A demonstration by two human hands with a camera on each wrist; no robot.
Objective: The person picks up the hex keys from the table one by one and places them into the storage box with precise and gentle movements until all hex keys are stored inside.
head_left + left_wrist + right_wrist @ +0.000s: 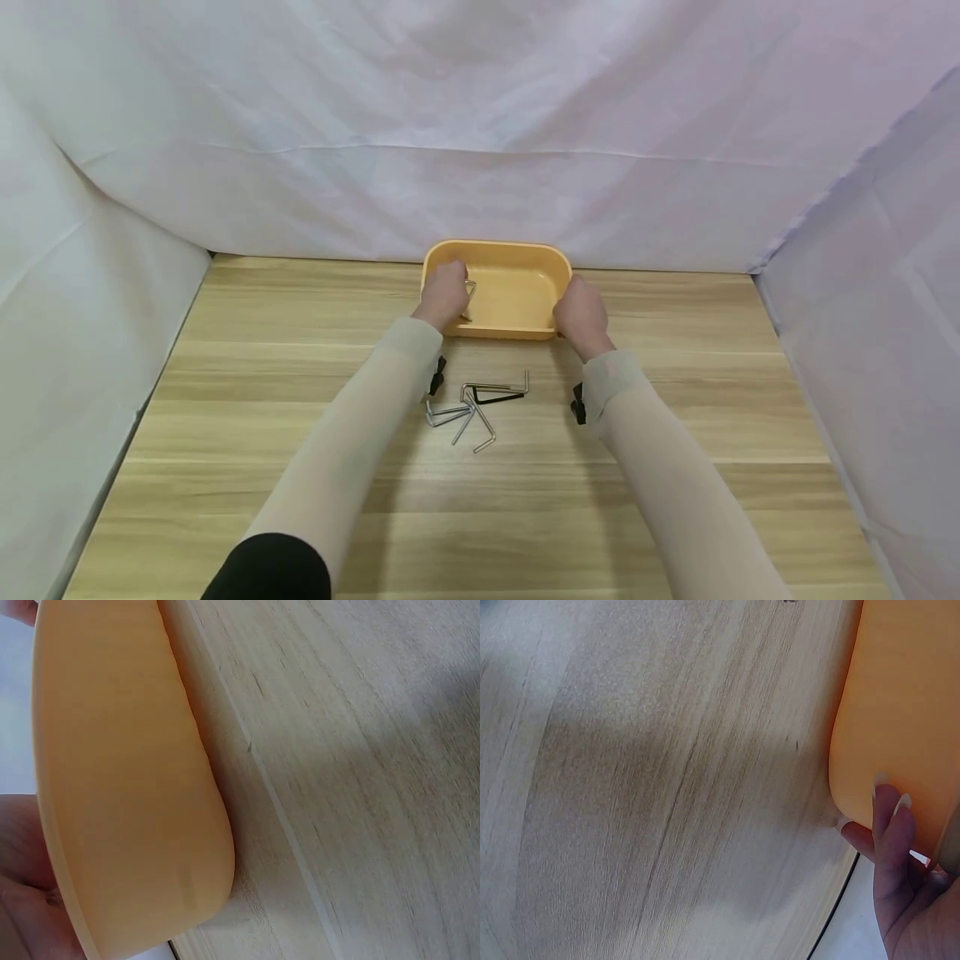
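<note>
- An orange tray (517, 250) sits on the wooden worktop (262, 417), at its far edge, close against the white cloth backdrop (480, 125).
- The left hand (444, 293) rests over the tray's left rim, fingers curled; a bent metal hex key (469, 300) shows just beside the fingers, inside the tray. Whether the fingers pinch the key cannot be told from the head view.
- In the left wrist view, only the tray's outer wall (127, 787) and part of the palm (22, 862) are visible.
- The right hand (580, 315) grips the tray at its near right corner. In the right wrist view, its fingers (891, 825) are pressed together against the tray's outer wall (900, 712).
- A loose cluster of hex keys (472, 408) lies on the worktop between the two forearms, nearer to the person than the tray and apart from it. Most are silver; one is black (498, 397).
- Both forearms wear pale sleeves (352, 442).
</note>
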